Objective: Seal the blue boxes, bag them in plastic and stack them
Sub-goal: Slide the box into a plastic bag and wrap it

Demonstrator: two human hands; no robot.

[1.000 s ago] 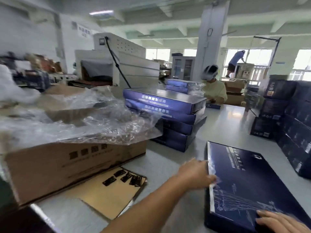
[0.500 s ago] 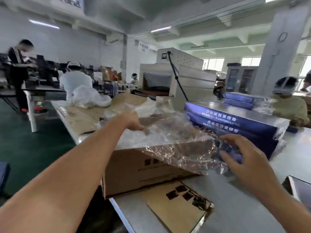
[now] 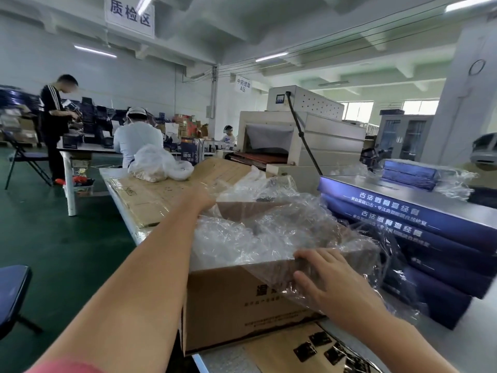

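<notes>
Pinched plastic bag (image 3: 269, 232) with right hand (image 3: 330, 281) at near rim of cardboard carton (image 3: 228, 305). Could not tell grip of left hand (image 3: 203, 196), half hidden in film. Judged bag limp, light, slippery; best taken at its open edge.

The left hand (image 3: 201, 197) reaches into the clear plastic (image 3: 269, 232) heaped in the cardboard box (image 3: 228, 305), and its fingers are hidden. Whether the right hand (image 3: 333, 284) pinches that plastic cannot be told. The lower blue boxes (image 3: 443, 270) blur behind it. The black pieces (image 3: 320, 339) at the near edge of the desk (image 3: 481, 335) are too small to identify.

left arm (image 3: 150, 265) outstretched, right fingers (image 3: 314, 254) curled
</notes>
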